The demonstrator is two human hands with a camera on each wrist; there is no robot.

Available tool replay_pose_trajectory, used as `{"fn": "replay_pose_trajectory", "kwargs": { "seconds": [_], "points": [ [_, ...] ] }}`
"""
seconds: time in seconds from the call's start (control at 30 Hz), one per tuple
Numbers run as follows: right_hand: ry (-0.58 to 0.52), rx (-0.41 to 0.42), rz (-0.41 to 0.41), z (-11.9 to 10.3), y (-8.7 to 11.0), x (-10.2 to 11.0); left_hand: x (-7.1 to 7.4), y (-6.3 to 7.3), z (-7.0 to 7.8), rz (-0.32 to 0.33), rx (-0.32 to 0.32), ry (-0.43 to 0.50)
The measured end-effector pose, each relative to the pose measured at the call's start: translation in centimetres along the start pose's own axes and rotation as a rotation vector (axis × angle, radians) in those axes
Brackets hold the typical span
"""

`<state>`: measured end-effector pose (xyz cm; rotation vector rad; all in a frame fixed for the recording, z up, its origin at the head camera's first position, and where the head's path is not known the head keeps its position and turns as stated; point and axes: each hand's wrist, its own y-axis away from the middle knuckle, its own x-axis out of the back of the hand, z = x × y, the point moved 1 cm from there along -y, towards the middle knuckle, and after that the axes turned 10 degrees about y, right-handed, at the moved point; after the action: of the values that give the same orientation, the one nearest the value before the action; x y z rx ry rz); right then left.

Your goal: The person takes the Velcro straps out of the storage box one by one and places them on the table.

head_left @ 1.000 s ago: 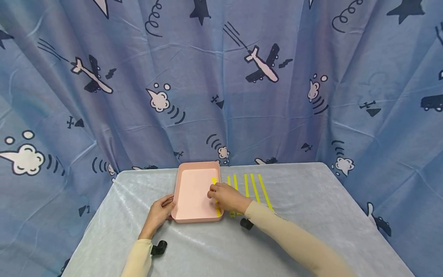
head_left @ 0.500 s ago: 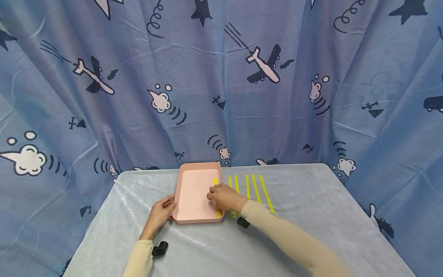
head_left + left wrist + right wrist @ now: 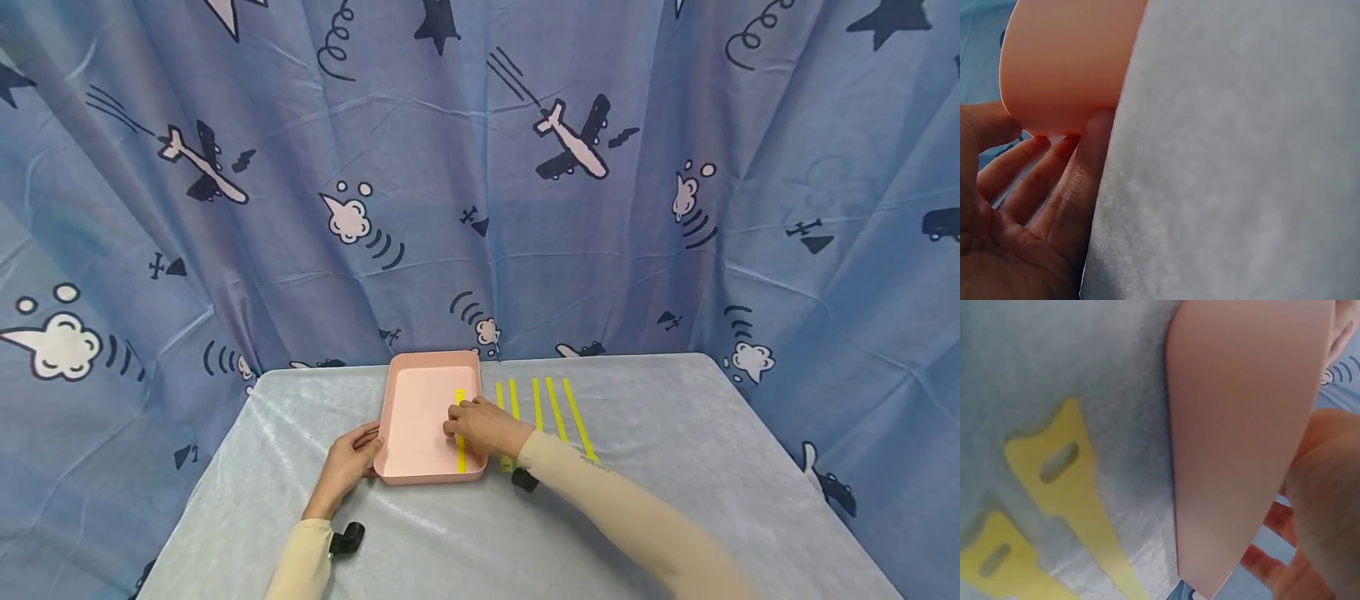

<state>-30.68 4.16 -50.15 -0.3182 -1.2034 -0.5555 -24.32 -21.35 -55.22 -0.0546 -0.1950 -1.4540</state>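
A shallow pink tray [image 3: 416, 417] lies on the grey cloth. My left hand [image 3: 345, 467] holds its left side near the front corner; in the left wrist view the thumb is at the rim and the fingers [image 3: 1029, 181] reach under the tray's curved wall. Over the tray's right side, my right hand [image 3: 487, 427] has its curled fingers on a flat yellow hook-and-loop cable tie [image 3: 461, 458], which lies lengthwise inside. The middle of that tie is hidden by the hand. In the right wrist view the tray's side wall [image 3: 1235, 425] hides the fingertips.
Several more yellow cable ties [image 3: 576, 421] lie in a row right of the tray, partly under the right forearm. One slotted head [image 3: 1060, 462] shows close up in the right wrist view. A blue patterned curtain [image 3: 480, 208] hangs behind the table [image 3: 675, 467].
The cable tie inside the tray has shifted slightly left, away from the right wall, together with my right hand. My left hand stays at the tray's side.
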Motion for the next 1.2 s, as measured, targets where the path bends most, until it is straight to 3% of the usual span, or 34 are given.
{"fn": "replay_pose_trajectory", "kwargs": {
  "seconds": [0.3, 0.7, 1.2],
  "points": [
    [0.024, 0.012, -0.082, 0.18, -0.62, -0.31, -0.10, 0.06, -0.07, 0.000, -0.004, 0.001],
    [0.019, 0.032, -0.076, 0.23, -0.98, -0.50, 0.01, -0.16, -0.38, -0.002, -0.005, 0.018],
    [0.044, 0.032, 0.051, -0.09, -0.78, -0.42, 0.08, -0.09, -0.19, 0.005, -0.010, -0.004]
  ]
}}
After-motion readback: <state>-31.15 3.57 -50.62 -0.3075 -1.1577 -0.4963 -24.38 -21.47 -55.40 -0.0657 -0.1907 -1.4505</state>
